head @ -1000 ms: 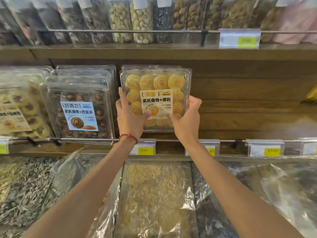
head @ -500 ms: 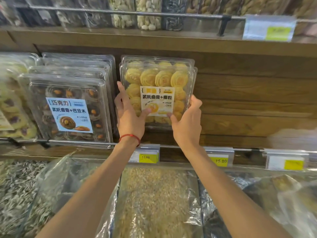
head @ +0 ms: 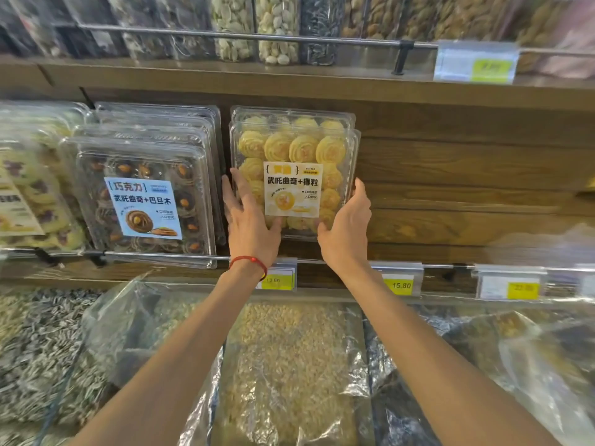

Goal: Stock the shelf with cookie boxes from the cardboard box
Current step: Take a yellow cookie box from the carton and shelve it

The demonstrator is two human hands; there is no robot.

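Head view: box (head: 294, 146) stands upright on shelf (head: 418, 252), leaning on second box (head: 289, 113) behind, beside chocolate boxes (head: 141, 162). At left hand (head: 249, 226) grip is spread, straight fingers flat on box's left front. At right hand (head: 346, 233) grip cups box's right edge, thumb on lower front. Price tags (head: 399, 284) hang below.
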